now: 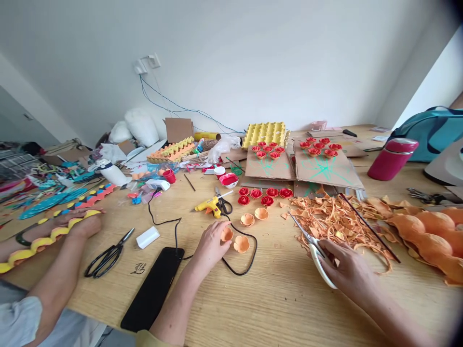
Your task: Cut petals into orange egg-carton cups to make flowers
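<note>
My left hand [212, 246] is closed around the edge of a small orange egg-carton flower [226, 234] just over the table, thumb and fingertips on its rim. Beside it lies another orange flower cup [241, 244], ringed by a black cable. My right hand [345, 270] grips white-handled scissors [320, 260], whose blades point away to the left, over the edge of a heap of orange carton scraps [325, 219]. Two more orange flowers [248, 220] sit farther back, in front of a group of red-painted flowers [267, 200].
A yellow glue gun [213, 206], black scissors [110, 255] and a phone [154, 289] lie on the table. Cardboard sheets [325, 168] bear red flowers. An orange egg tray [430, 236] and pink bottle [392, 159] are right. Another person's arms [58, 260] work on the left.
</note>
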A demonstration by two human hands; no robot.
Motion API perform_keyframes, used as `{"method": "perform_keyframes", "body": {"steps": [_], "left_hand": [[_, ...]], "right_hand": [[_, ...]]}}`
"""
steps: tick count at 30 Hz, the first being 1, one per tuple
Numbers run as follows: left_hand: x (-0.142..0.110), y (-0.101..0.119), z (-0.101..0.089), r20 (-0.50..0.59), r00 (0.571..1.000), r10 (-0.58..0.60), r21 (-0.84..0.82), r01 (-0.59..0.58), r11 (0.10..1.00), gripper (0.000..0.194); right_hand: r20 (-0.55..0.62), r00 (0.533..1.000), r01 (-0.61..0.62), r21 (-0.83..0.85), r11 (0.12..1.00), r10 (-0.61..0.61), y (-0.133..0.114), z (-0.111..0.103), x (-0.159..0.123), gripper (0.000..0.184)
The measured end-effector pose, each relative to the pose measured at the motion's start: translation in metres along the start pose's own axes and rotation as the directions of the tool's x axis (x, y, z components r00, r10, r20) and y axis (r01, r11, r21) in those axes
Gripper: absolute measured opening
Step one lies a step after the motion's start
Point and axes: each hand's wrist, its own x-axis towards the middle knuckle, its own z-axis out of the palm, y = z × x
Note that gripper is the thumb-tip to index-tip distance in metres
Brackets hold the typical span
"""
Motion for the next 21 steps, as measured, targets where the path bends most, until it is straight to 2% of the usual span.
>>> {"method": "perform_keyframes", "body": {"steps": [6, 10, 14, 18, 21], "left_hand": [[-0.004, 0.002, -0.009, 0.011, 0.999, -0.040, -0.047, 0.041, 0.998, 0.054], [-0.004, 0.007, -0.016, 0.007, 0.998, -0.060, -0.078, 0.060, 0.995, 0.044], [-0.003, 0.018, -0.015, 0.004, 1.000, -0.020, -0.094, 0.020, 0.995, 0.037], [-0.009, 0.033, -0.009, 0.072, 0.997, 0.037, -0.029, -0.035, 0.999, 0.043], [-0.015, 0.038, -0.003, 0.089, 0.994, 0.065, 0.032, -0.068, 0.997, 0.055]], "right_hand": [[-0.017, 1.000, 0.010, 0.032, 0.999, -0.009, 0.001, 0.001, -0.003, 0.026], [-0.063, 0.998, 0.029, 0.098, 0.995, -0.023, 0.001, 0.001, -0.003, 0.026], [-0.054, 0.998, 0.049, 0.084, 0.995, -0.044, 0.003, 0.003, -0.005, 0.026], [-0.022, 0.997, 0.077, 0.065, 0.995, -0.075, 0.002, 0.004, -0.007, 0.022], [-0.009, 0.994, 0.106, 0.067, 0.992, -0.106, 0.003, 0.004, -0.009, 0.023]]}}
